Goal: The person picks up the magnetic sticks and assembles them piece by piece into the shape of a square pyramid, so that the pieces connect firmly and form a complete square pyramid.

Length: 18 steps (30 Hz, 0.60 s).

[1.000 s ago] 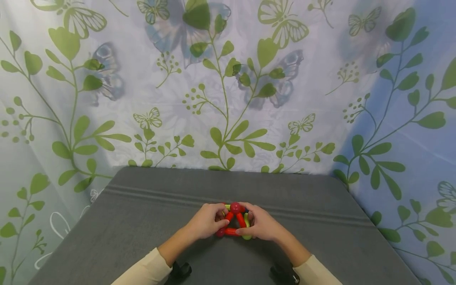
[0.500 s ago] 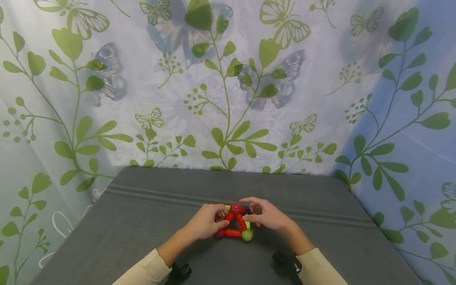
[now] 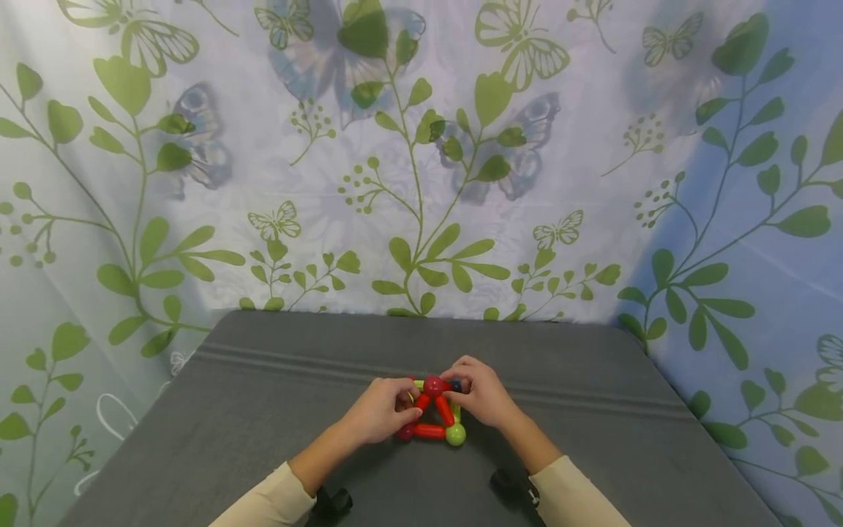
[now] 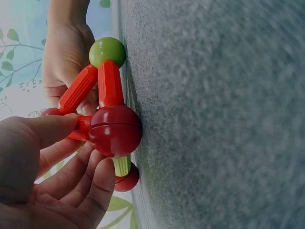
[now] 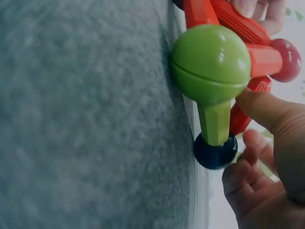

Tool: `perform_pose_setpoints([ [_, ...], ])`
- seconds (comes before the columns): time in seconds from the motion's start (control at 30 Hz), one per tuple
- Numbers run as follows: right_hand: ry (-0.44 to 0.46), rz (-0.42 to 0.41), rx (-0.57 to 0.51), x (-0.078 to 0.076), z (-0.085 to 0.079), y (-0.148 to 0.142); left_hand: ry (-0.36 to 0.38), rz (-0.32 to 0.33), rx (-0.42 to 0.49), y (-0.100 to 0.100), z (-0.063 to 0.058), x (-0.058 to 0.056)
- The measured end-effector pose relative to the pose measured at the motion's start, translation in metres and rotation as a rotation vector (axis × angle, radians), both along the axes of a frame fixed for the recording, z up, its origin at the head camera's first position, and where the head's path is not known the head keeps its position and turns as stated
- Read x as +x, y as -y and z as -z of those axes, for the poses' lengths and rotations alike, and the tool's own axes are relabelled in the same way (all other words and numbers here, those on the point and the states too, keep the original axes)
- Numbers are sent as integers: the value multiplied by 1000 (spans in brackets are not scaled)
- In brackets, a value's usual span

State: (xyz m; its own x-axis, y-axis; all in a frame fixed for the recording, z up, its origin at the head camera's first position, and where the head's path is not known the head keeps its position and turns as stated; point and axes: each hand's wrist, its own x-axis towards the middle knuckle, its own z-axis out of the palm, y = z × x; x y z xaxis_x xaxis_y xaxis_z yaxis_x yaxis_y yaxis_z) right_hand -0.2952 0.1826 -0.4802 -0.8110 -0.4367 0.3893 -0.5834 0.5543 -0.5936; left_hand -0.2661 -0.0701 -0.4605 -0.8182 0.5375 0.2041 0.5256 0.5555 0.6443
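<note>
A pyramid-shaped frame of magnetic rods and balls stands on the grey table, with a red ball (image 3: 433, 386) at its top. Its front corners are a green ball (image 3: 456, 435) and a dark red ball (image 4: 116, 131), joined by a red rod (image 3: 429, 431). My left hand (image 3: 378, 411) pinches a sloping red rod (image 4: 84, 125) close to the dark red ball. At the far right side, my right hand (image 3: 484, 393) pinches another sloping red rod (image 5: 239, 119), above the dark blue ball (image 5: 215, 151). A light green rod (image 5: 214, 123) links the green and dark blue balls.
The grey table (image 3: 276, 395) reaches back to a curtain (image 3: 316, 168) printed with leaves and butterflies. Black devices, one (image 3: 332, 503) below the left wrist and another (image 3: 512, 489) below the right, are strapped near the cream sleeves (image 3: 579, 494).
My right hand has left the frame's front right corner, lifted back and taken hold of the sloping rod at the far right. My left hand keeps its grip in the same place.
</note>
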Motion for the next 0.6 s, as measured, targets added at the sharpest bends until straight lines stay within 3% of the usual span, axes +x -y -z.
perform_pose_setpoints([
  [0.4, 35, -17, -55, 0, 4, -4, -5, -21, -14, 0, -4, 3],
  [0.5, 86, 32, -70, 5, 2, -5, 2, -18, 4, 3, -2, 3],
  [0.6, 218, 68, -123, 17, -2, -7, 22, -18, 38, 10, 1, 4],
])
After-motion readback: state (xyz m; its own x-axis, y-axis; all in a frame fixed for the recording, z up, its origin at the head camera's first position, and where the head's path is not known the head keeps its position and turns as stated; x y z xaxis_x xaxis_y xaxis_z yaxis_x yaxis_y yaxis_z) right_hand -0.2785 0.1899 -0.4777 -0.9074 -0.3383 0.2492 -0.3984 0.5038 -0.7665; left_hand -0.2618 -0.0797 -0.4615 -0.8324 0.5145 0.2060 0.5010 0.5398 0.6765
